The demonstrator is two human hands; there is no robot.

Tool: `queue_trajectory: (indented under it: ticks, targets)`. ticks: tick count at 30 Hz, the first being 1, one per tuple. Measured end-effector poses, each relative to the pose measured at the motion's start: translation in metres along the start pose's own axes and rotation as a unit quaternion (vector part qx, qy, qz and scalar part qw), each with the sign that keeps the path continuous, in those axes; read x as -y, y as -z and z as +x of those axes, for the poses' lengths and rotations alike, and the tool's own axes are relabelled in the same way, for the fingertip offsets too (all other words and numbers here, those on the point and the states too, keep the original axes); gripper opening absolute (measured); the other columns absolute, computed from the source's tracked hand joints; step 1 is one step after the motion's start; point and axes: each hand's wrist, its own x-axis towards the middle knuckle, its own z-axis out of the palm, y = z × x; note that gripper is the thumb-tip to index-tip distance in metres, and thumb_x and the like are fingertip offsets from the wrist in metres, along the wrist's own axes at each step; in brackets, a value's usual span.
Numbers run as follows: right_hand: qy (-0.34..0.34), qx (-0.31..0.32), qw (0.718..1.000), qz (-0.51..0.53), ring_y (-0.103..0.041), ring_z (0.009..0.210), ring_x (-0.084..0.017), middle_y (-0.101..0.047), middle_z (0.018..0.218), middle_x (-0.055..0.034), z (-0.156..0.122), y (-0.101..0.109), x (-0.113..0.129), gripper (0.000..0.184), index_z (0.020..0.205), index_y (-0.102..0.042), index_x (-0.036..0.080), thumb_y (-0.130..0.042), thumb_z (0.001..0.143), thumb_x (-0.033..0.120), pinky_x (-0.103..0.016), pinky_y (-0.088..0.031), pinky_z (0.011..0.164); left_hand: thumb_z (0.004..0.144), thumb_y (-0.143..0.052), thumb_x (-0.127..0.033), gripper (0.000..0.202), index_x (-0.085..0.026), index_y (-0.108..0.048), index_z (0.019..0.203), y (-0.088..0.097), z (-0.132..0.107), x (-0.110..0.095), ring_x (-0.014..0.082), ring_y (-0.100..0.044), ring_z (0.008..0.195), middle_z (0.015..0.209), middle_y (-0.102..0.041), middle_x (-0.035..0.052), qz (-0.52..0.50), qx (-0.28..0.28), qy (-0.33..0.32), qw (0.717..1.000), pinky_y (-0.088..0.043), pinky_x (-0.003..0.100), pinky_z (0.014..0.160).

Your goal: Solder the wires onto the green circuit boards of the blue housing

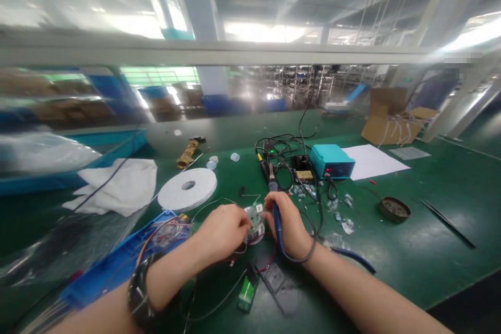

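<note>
In the head view, my right hand (287,219) is closed around the blue handle of a soldering iron (277,224), its tip end pointing away from me and its cable looping below my wrist. My left hand (225,229) has its fingers pinched together at a small circuit board assembly (256,216), pale green and white with thin wires. Just under my hands, a green battery (247,292) lies on the green work surface beside a dark grey plastic part (279,287). Red wires run near them. My left fingertips are partly hidden.
A teal soldering station (332,160) stands behind tangled black cables and a sponge (304,176). On the left are a white reel (188,188), a white cloth (121,185) and a blue tray (129,255). A round tin (394,210) and tweezers (448,223) lie right.
</note>
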Motion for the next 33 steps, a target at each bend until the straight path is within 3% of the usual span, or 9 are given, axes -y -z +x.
queue_trajectory:
  ticks: [4,8,12,15,19,22,24,27,33]
  targets:
    - [0.072,0.088,0.993,0.036,-0.052,0.085,-0.016,-0.053,0.092,-0.0029,0.019,-0.002,-0.013,0.022,0.096,-0.051,0.020,-0.054,0.077,0.009,-0.029,-0.046,0.078,0.072,-0.055,-0.017,0.022,-0.028,-0.074,0.073,-0.006,0.002,0.003,0.0208,-0.061,0.087,0.087,-0.069,0.0035,0.006,-0.028,-0.007,1.000,-0.044,0.031,0.077]
    - [0.097,0.150,0.984,0.026,-0.053,0.086,-0.015,-0.053,0.094,-0.0030,0.027,-0.009,-0.022,0.023,0.099,-0.051,0.020,-0.049,0.080,0.007,-0.027,-0.046,0.079,0.072,-0.057,-0.018,0.020,-0.029,-0.074,0.074,-0.012,0.008,0.011,0.0210,-0.060,0.087,0.084,-0.069,0.0032,0.010,-0.035,0.010,0.999,-0.043,0.032,0.078]
    - [0.096,0.149,0.984,0.004,-0.054,0.088,-0.016,-0.055,0.096,-0.0045,0.030,-0.007,-0.021,0.022,0.103,-0.052,0.019,-0.053,0.082,0.011,-0.029,-0.046,0.080,0.072,-0.057,-0.020,0.019,-0.030,-0.073,0.073,-0.014,0.012,0.017,0.0204,-0.061,0.081,0.079,-0.071,0.0016,0.006,-0.019,0.025,0.999,-0.043,0.030,0.072]
    - [0.089,0.116,0.989,-0.019,-0.054,0.090,-0.017,-0.057,0.097,-0.0062,0.027,0.011,-0.007,0.020,0.104,-0.055,0.018,-0.057,0.083,0.017,-0.030,-0.045,0.080,0.071,-0.055,-0.019,0.020,-0.027,-0.073,0.071,-0.016,0.013,0.017,0.0225,-0.061,0.083,0.076,-0.070,0.0039,0.012,-0.019,0.034,0.999,-0.042,0.032,0.072]
    - [0.063,0.061,0.996,-0.010,-0.054,0.072,-0.014,-0.057,0.080,-0.0026,-0.005,0.045,0.019,0.008,0.090,-0.063,0.020,-0.057,0.086,0.024,-0.026,-0.043,0.065,0.072,-0.052,-0.018,0.023,-0.027,-0.073,0.072,-0.017,0.013,0.017,0.0241,-0.059,0.087,0.078,-0.070,0.0041,0.017,-0.023,0.032,0.999,-0.040,0.034,0.073]
    - [0.081,0.044,0.996,0.007,-0.055,0.069,-0.014,-0.058,0.077,-0.0026,-0.047,0.057,0.025,0.025,0.108,-0.063,0.022,-0.055,0.084,0.015,-0.026,-0.043,0.060,0.073,-0.053,-0.021,0.022,-0.027,-0.073,0.070,-0.014,0.015,0.017,0.0240,-0.059,0.088,0.078,-0.070,0.0042,0.020,0.005,0.032,0.999,-0.040,0.034,0.075]
    - [0.108,0.035,0.993,0.015,-0.056,0.067,-0.015,-0.061,0.078,-0.0051,-0.072,0.053,0.020,0.041,0.121,-0.056,0.019,-0.053,0.081,0.010,-0.027,-0.044,0.059,0.073,-0.054,-0.022,0.021,-0.028,-0.074,0.070,-0.011,0.017,0.016,0.0240,-0.059,0.089,0.079,-0.070,0.0040,0.020,0.025,0.033,0.999,-0.040,0.034,0.076]
    - [0.143,0.009,0.990,0.007,-0.056,0.060,-0.016,-0.064,0.074,-0.0068,-0.093,0.040,0.010,0.046,0.123,-0.054,0.014,-0.053,0.077,0.010,-0.028,-0.045,0.053,0.074,-0.052,-0.023,0.024,-0.031,-0.075,0.072,-0.007,0.020,0.014,0.0253,-0.059,0.091,0.080,-0.071,0.0030,0.027,0.041,0.037,0.998,-0.038,0.036,0.075]
    - [0.141,0.005,0.990,-0.002,-0.054,0.052,-0.017,-0.066,0.068,-0.0070,-0.098,0.025,0.000,0.044,0.120,-0.056,0.017,-0.055,0.076,0.013,-0.029,-0.042,0.047,0.070,-0.049,-0.021,0.028,-0.032,-0.074,0.069,-0.006,0.025,0.011,0.0265,-0.060,0.088,0.078,-0.072,0.0019,0.042,0.051,0.052,0.996,-0.037,0.037,0.070]
